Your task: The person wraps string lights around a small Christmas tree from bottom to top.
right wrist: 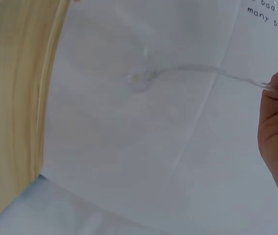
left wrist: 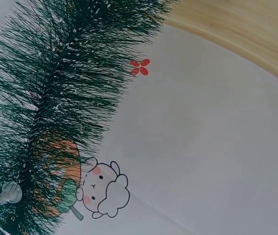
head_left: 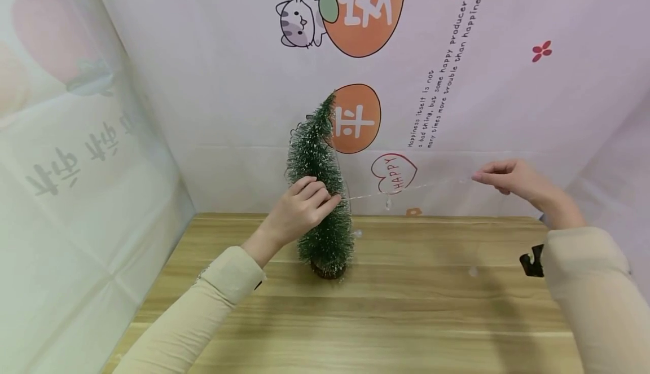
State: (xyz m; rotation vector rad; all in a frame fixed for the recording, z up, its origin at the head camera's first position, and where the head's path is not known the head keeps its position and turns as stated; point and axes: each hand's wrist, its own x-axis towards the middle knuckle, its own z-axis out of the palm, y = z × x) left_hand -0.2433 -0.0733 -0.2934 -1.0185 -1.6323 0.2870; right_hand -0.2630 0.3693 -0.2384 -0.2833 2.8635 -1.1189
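Note:
A small green bottle-brush tree (head_left: 325, 227) with white-flecked bristles and a brown base stands upright on the wooden table. My left hand (head_left: 299, 210) is against its middle, fingers curled, holding the thin clear wire where it meets the bristles; the fingertips are partly hidden. From there the string lights (head_left: 360, 196) stretch almost straight across to my right hand (head_left: 513, 179), which pinches the wire between thumb and fingers. A clear bulb (head_left: 389, 202) hangs off the taut stretch. Another bulb (left wrist: 11, 192) lies against the bristles in the left wrist view, and one more bulb (right wrist: 141, 78) dangles near the right hand.
Behind the wooden table (head_left: 406, 317) hangs a pale printed cloth (head_left: 244, 80), with matching cloth along the sides. A small black object (head_left: 532, 261) shows beside the right sleeve. Another bulb (head_left: 358, 233) sits just right of the tree.

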